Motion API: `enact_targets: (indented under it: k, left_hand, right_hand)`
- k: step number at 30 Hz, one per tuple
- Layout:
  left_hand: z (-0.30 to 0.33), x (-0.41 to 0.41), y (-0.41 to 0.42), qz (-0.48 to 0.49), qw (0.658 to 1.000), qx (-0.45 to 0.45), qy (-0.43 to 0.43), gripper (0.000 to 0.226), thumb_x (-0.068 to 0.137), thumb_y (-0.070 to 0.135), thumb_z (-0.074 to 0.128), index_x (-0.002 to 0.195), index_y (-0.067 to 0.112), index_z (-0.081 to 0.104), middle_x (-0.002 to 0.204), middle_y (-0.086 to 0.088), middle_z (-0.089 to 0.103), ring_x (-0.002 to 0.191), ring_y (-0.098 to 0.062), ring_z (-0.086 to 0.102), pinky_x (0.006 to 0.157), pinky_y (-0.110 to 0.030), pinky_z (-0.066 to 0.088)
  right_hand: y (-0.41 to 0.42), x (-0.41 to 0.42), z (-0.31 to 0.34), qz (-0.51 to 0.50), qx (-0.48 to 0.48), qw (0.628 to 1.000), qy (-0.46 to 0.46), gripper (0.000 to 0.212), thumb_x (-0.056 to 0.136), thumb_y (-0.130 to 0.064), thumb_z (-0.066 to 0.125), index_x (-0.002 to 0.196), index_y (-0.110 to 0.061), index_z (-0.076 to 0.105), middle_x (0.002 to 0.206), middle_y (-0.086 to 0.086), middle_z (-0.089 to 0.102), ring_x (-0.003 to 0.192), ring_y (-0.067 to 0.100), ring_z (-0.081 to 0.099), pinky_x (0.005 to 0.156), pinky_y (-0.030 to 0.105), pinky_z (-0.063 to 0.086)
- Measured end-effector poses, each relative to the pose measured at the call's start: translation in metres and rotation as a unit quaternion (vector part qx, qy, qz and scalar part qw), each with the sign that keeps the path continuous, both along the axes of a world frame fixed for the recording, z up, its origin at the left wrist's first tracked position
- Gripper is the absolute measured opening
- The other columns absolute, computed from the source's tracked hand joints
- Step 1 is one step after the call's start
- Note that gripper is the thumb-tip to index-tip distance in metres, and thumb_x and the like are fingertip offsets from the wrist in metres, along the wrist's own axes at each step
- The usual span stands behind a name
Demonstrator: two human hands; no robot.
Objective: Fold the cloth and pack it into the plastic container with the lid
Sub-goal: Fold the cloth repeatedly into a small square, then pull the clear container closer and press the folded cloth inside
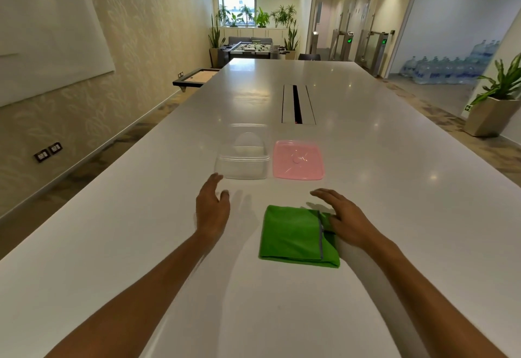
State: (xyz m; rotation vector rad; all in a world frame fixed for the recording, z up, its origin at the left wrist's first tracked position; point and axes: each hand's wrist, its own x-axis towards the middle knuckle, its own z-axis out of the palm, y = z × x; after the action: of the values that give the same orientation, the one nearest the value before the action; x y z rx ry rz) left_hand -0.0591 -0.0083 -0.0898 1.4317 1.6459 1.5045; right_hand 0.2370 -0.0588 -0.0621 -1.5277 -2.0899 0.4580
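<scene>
From the head camera, one green cloth (298, 235) lies folded flat on the white table (394, 188), close to the person and a little right of centre. It is a near-square packet, slightly longer from the near edge to the far edge, and that long axis runs away from the person toward the container. A grey hem strip runs along the same direction near its right side, with a lower layer showing past it.

The right hand (345, 219) rests palm down at the cloth's far right corner — fingers spread and loosely extended, the thumb side touching the fabric, gripping nothing. The left hand (212, 208) hovers over bare table to the left of the cloth, apart from it, fingers open and slightly curled, empty, its fingertips just short of the container.

One clear plastic container (244, 160) stands upright and uncovered beyond the hands. One pink lid (298, 159) lies flat just beside it on the right — the two appear close but not touching. A cable slot (297, 103) is set into the table farther back.
</scene>
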Motion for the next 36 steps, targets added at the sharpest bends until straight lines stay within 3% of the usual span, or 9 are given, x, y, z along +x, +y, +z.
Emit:
enact_targets:
  k: [7, 14, 19, 26, 31, 36]
  left_hand:
    - [0.018, -0.002, 0.034, 0.058, 0.997, -0.038, -0.041, 0.036, 0.096, 0.023, 0.049, 0.132, 0.019, 0.051, 0.135, -0.009, 0.055, 0.121, -0.025, 0.051, 0.096, -0.027, 0.036]
    - [0.031, 0.009, 0.071, 0.053, 0.994, -0.045, -0.086, 0.044, 0.099, 0.033, 0.04, 0.141, 0.016, 0.041, 0.146, -0.009, 0.045, 0.133, -0.026, 0.042, 0.109, -0.034, 0.033]
    - [0.032, 0.019, 0.093, 0.061, 0.986, -0.054, -0.143, 0.047, 0.099, 0.036, 0.038, 0.143, 0.02, 0.034, 0.148, -0.007, 0.041, 0.132, -0.027, 0.043, 0.103, -0.029, 0.032]
    - [0.023, 0.031, 0.109, 0.091, 0.98, -0.039, -0.175, 0.047, 0.099, 0.033, 0.038, 0.143, 0.017, 0.032, 0.149, -0.004, 0.04, 0.133, -0.024, 0.042, 0.111, -0.037, 0.034]
    - [0.017, 0.038, 0.117, 0.106, 0.976, -0.027, -0.19, 0.047, 0.1, 0.032, 0.038, 0.144, 0.017, 0.031, 0.148, -0.004, 0.04, 0.131, -0.023, 0.044, 0.107, -0.03, 0.036]
    - [0.013, 0.041, 0.123, 0.095, 0.977, -0.025, -0.19, 0.048, 0.099, 0.032, 0.039, 0.145, 0.02, 0.029, 0.145, -0.002, 0.043, 0.116, -0.012, 0.047, 0.091, -0.02, 0.035]
  right_hand:
    - [0.058, -0.019, 0.016, -0.008, -0.003, 0.998, 0.062, 0.061, 0.082, 0.009, 0.046, 0.138, -0.016, 0.047, 0.143, 0.007, 0.048, 0.126, 0.023, 0.047, 0.095, 0.028, 0.038]
    - [0.125, -0.05, 0.03, -0.03, -0.038, 0.989, 0.136, 0.039, 0.098, -0.012, 0.042, 0.137, -0.014, 0.045, 0.141, 0.009, 0.05, 0.119, 0.02, 0.05, 0.098, 0.032, 0.04]
    - [0.171, -0.066, 0.031, -0.048, -0.069, 0.979, 0.187, 0.038, 0.102, -0.023, 0.037, 0.139, -0.016, 0.043, 0.144, 0.011, 0.047, 0.129, 0.026, 0.046, 0.108, 0.041, 0.038]
    - [0.231, -0.089, 0.028, -0.085, -0.102, 0.952, 0.274, 0.042, 0.102, -0.03, 0.032, 0.139, -0.013, 0.042, 0.145, 0.011, 0.045, 0.132, 0.027, 0.041, 0.113, 0.046, 0.032]
    - [0.262, -0.108, 0.033, -0.098, -0.125, 0.932, 0.326, 0.044, 0.102, -0.03, 0.032, 0.139, -0.008, 0.042, 0.145, 0.012, 0.044, 0.132, 0.027, 0.04, 0.113, 0.044, 0.031]
    - [0.284, -0.115, 0.039, -0.095, -0.141, 0.925, 0.339, 0.051, 0.102, -0.035, 0.029, 0.142, -0.004, 0.036, 0.148, 0.015, 0.039, 0.135, 0.029, 0.037, 0.115, 0.045, 0.028]
